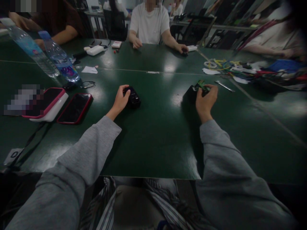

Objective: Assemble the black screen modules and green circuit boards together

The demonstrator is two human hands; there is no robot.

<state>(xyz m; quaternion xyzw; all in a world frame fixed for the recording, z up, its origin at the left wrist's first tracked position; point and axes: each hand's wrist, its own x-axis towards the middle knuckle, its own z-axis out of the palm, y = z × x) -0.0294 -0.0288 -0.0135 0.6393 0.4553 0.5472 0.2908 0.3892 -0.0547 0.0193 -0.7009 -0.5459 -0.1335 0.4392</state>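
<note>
Dark green desk (153,143) filled the frame, other people seated at its top edge. Left hand (120,101), at centre, rested on a small black plastic housing (133,97), fingers curled over it, apparently steadying it. Right hand (205,101), right of centre, pinched a small green circuit board (200,85) against a black casing (190,95). Two red-edged phones (74,108) lay at left, clear of the hands.
</note>
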